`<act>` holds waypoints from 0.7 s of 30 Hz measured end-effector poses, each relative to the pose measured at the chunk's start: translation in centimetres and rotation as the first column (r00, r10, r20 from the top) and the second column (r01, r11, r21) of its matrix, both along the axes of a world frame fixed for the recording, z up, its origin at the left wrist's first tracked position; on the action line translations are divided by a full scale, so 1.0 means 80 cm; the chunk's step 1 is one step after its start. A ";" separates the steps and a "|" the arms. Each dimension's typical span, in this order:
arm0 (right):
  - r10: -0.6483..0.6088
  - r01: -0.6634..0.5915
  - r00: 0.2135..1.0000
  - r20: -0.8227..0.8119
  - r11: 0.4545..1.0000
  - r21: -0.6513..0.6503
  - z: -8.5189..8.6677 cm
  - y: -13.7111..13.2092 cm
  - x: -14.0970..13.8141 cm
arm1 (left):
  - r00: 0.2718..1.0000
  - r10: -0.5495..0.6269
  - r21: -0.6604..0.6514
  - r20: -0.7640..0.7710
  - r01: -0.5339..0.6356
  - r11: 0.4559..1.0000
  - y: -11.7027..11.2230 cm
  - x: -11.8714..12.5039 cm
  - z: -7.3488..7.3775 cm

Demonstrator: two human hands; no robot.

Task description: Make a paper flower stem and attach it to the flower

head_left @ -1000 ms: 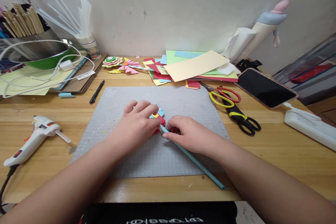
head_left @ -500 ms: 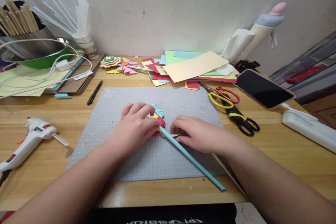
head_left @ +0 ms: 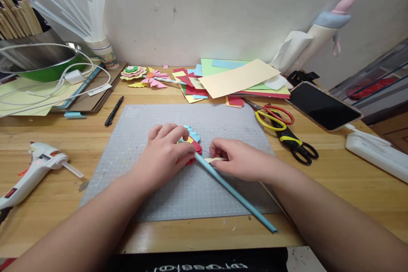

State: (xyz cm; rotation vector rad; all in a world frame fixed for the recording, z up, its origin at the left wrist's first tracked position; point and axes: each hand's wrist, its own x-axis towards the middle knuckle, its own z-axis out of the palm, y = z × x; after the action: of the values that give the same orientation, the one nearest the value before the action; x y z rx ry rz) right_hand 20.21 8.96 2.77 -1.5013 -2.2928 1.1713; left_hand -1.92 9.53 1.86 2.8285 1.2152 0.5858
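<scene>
My left hand point(head_left: 167, 151) is closed around the head of a paper flower point(head_left: 194, 136) with blue, yellow and red petals, part of it hidden under the fingers. From there the flower's light blue paper stem point(head_left: 237, 193) slants down to the right, past the mat's front edge. My right hand point(head_left: 237, 159) pinches a narrow cream paper strip point(head_left: 210, 160) just right of the stem's top. Beneath the right forearm the strip's long tail point(head_left: 276, 199) comes out. Both hands rest over the grey cutting mat point(head_left: 153, 199).
A white glue gun point(head_left: 41, 165) lies at left, near a black pen point(head_left: 114, 111). Two pairs of scissors point(head_left: 298, 146) and a phone point(head_left: 325, 106) sit at right. Behind the mat are coloured paper sheets point(head_left: 239, 78) and finished paper flowers point(head_left: 153, 78).
My right hand has shifted slightly, its fingers curled a little differently, and more of the cream strip shows beside the stem. My left hand keeps its hold. The view has shifted slightly.
</scene>
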 end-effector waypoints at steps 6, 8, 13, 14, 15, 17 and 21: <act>-0.100 0.101 0.988 -0.114 0.995 0.004 -0.015 0.002 -0.008 | 1.000 -0.001 -0.004 -0.005 0.001 1.000 0.000 -0.001 0.000; -0.118 0.126 0.987 -0.111 0.990 0.066 -0.018 0.001 -0.011 | 1.000 0.003 -0.009 -0.012 -0.003 1.000 0.000 -0.001 0.000; -0.113 0.119 0.990 -0.079 0.991 0.069 -0.011 0.002 -0.008 | 1.000 0.011 -0.042 -0.029 -0.012 0.999 0.001 0.000 0.001; -0.112 0.118 0.990 -0.089 0.991 0.063 -0.008 0.003 -0.007 | 1.000 0.013 -0.046 -0.028 -0.015 0.999 0.002 0.000 0.001; -0.111 0.117 0.989 -0.100 0.992 0.051 -0.005 0.003 -0.006 | 1.000 0.013 -0.048 -0.027 -0.014 0.999 0.002 0.000 0.001; -0.122 0.124 0.986 -0.110 0.992 0.006 -0.002 0.003 -0.005 | 1.000 0.012 -0.046 -0.022 -0.013 0.999 0.002 0.000 0.001; -0.135 0.132 0.991 -0.021 0.987 -0.092 -0.001 0.006 -0.006 | 1.000 0.009 -0.045 -0.007 -0.009 0.999 0.003 0.000 -0.001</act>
State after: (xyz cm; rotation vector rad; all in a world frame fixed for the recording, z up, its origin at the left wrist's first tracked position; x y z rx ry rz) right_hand 19.76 9.46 2.66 -1.6319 -2.1111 1.2657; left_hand -1.91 9.76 1.79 2.7920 1.2265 0.5425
